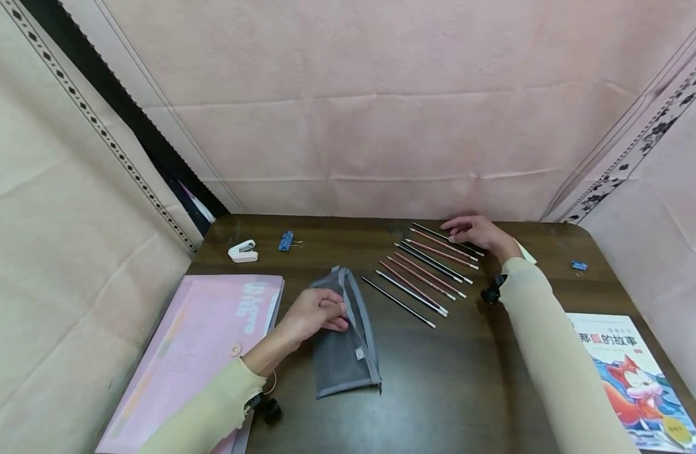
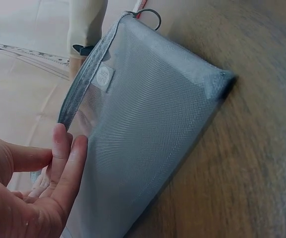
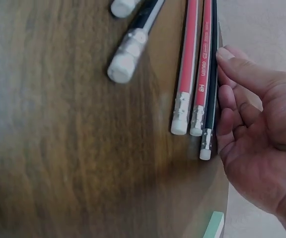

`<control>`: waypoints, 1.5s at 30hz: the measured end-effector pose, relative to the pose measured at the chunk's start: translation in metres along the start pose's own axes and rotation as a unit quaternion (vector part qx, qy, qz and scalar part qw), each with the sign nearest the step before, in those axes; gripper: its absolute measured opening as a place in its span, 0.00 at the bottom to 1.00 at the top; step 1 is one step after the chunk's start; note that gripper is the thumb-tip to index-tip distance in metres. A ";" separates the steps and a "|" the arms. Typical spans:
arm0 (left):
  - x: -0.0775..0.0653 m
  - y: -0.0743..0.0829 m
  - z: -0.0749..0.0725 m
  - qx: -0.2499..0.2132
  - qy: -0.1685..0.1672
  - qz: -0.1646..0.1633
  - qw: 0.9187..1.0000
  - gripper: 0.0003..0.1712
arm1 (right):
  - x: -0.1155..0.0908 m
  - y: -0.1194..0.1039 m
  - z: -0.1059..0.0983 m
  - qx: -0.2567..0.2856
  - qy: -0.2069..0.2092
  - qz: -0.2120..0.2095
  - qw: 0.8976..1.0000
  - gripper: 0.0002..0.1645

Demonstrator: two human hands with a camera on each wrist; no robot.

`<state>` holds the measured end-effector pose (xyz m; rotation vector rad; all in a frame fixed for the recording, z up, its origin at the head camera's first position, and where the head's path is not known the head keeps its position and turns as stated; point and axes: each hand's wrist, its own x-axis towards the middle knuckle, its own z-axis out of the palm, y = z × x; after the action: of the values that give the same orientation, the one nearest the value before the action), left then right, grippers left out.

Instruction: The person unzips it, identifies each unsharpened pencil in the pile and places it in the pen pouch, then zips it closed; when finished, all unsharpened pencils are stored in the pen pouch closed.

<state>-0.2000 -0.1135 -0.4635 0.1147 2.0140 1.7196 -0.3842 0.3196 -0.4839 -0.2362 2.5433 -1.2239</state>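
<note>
A grey mesh zip pouch (image 1: 345, 353) lies on the table, its zip edge raised. My left hand (image 1: 319, 313) pinches this edge; in the left wrist view, fingers (image 2: 68, 173) overlap the mesh near the zipper. Right of the pouch, several red and black pencils (image 1: 407, 302) with white erasers lie side by side in a slanted row. At the row's far end is my right hand (image 1: 475, 232), loosely bent beside the outermost black pencil (image 3: 212, 94). Its thumb tip (image 3: 226, 53) is right at that pencil's side, with the other fingers below the thumb in the right wrist view.
A pink folder (image 1: 206, 347) lies left, under my left forearm. Behind it are a white stapler (image 1: 243, 252) and a blue binder clip (image 1: 286, 241). A picture book (image 1: 637, 378) and another blue clip (image 1: 579, 265) lie right. A pale green eraser-like block (image 3: 214, 225) sits near my right wrist.
</note>
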 end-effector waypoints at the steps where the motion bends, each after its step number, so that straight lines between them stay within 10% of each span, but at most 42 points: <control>1: 0.000 0.000 -0.001 -0.001 0.001 0.001 1.000 0.13 | 0.002 -0.002 0.001 -0.002 0.003 -0.002 1.000 0.24; 19: 0.000 0.004 -0.006 0.002 0.013 0.001 1.000 0.13 | -0.002 -0.009 0.004 -0.086 0.019 0.003 0.996 0.15; 34: -0.001 0.015 -0.007 -0.002 0.010 0.011 1.000 0.12 | -0.014 -0.032 -0.001 -0.263 0.077 -0.093 0.957 0.15; 45: -0.004 0.018 -0.013 -0.008 0.016 0.012 1.000 0.11 | -0.049 -0.089 0.025 -0.207 0.111 -0.158 0.959 0.14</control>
<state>-0.2056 -0.1229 -0.4438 0.1084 2.0295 1.7628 -0.3285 0.2599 -0.4188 -0.6566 3.0322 -0.8321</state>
